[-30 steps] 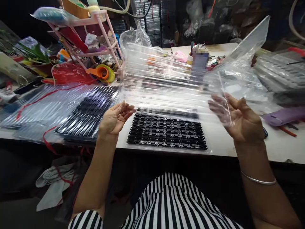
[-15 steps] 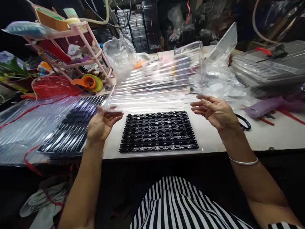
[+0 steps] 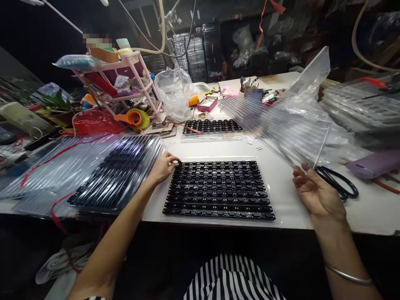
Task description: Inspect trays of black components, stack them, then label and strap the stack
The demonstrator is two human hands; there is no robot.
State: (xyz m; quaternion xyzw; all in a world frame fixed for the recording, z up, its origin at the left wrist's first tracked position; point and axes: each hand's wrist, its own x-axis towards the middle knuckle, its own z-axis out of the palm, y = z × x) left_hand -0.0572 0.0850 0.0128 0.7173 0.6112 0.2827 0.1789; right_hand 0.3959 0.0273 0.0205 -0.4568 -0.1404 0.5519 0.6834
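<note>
Rows of black circuit board strips [image 3: 217,189] lie side by side in a clear plastic tray [image 3: 269,187] at the table's front edge. My left hand [image 3: 164,167] is at the tray's far left corner, with its fingertips closed on the end of the farthest strip. My right hand [image 3: 321,196] pinches the near right corner of an empty clear ribbed tray [image 3: 275,129], which is held tilted and is blurred by motion. Black-handled scissors [image 3: 339,181] lie on the table just beyond my right hand, partly hidden by it.
To the left, stacked clear trays [image 3: 125,166] hold dark strips, with red ribbon across them. Behind lies another tray of black strips [image 3: 212,126]. A pink rack [image 3: 137,79], orange tape dispenser [image 3: 134,118], plastic bags [image 3: 175,89] and a purple pouch [image 3: 365,164] surround the work area.
My left hand has let go of the empty ribbed tray and moved to the strips' far left corner. My right hand has swung that tray off to the right. The view has shifted.
</note>
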